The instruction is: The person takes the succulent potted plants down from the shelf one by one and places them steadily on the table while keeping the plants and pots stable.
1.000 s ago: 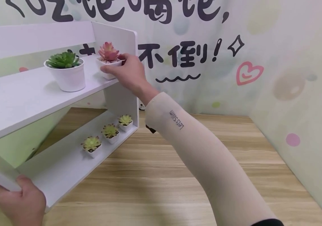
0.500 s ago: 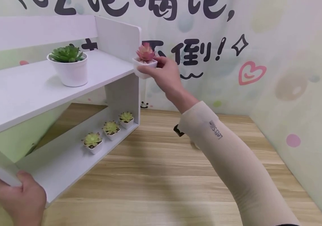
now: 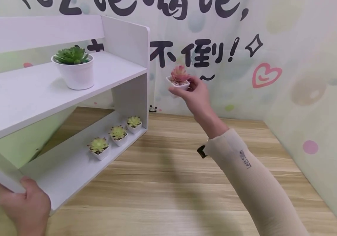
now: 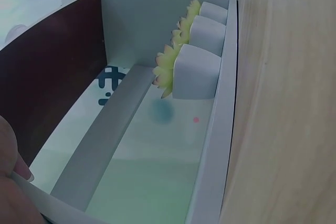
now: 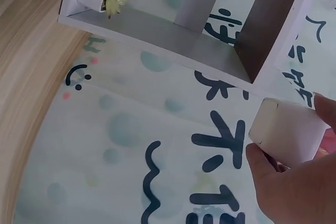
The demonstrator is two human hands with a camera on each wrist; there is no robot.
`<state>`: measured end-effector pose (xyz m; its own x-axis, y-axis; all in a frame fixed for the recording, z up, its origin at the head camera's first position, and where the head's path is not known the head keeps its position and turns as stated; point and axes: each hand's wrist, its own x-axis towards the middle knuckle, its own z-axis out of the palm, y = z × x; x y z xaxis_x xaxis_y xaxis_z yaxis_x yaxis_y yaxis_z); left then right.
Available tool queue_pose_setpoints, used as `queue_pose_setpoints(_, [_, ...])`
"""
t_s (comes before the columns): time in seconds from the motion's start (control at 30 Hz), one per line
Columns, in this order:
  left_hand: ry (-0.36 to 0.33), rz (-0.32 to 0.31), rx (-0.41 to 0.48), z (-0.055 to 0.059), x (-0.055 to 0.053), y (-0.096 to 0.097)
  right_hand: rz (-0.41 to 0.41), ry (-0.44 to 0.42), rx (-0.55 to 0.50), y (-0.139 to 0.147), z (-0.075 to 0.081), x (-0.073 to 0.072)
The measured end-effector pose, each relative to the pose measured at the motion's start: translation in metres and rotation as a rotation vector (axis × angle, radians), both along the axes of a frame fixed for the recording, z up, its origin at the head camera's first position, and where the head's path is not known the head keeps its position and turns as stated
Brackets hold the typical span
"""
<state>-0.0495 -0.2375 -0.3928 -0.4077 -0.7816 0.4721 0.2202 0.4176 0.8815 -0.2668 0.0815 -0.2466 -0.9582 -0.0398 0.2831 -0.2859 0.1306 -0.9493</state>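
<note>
My right hand (image 3: 198, 96) holds a small pink succulent in a square white pot (image 3: 179, 78) in the air, to the right of the white shelf (image 3: 121, 70). In the right wrist view, thumb and fingers grip the sides of that pot (image 5: 289, 129). My left hand (image 3: 28, 206) grips the shelf's near upright at lower left, thumb over its edge. On the top board stands a green succulent in a round white pot (image 3: 76, 72). Along the lower board sit three yellow-green succulents, the nearest (image 3: 98, 148) in a white square pot; the left wrist view shows these pots (image 4: 197, 72) too.
The shelf stands at an angle on a wood-grain table (image 3: 168, 183). Behind it hangs a pale wall cloth (image 3: 239, 88) with black lettering and a pink heart. The shelf's far side panel (image 3: 127, 42) rises above the top board.
My right hand has taken the pink succulent off the top board and carried it right, past the shelf's end, and lower. My left hand keeps its grip on the upright.
</note>
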Motion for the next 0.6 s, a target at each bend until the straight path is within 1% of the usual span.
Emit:
queue_pose_setpoints(0.1, [-0.003, 0.003, -0.006, -0.002, -0.001, -0.001, -0.007, 0.014, -0.010, 0.009, -0.010, 0.001])
queue_pose_setpoints(0.23, [0.008, -0.008, -0.012, -0.003, -0.002, -0.003, -0.006, -0.008, 0.001, 0.020, -0.027, 0.002])
queue_pose_setpoints(0.33, [0.017, -0.013, -0.016, -0.004, -0.003, -0.004, -0.019, -0.054, 0.029, 0.026, -0.042, 0.003])
queue_pose_setpoints(0.43, [0.005, -0.001, -0.009, -0.006, -0.003, -0.005, -0.040, -0.105, 0.050, 0.030, -0.057, 0.004])
queue_pose_setpoints(0.6, [-0.005, 0.014, 0.004, -0.008, -0.004, -0.007, -0.045, -0.167, 0.070, 0.035, -0.080, 0.008])
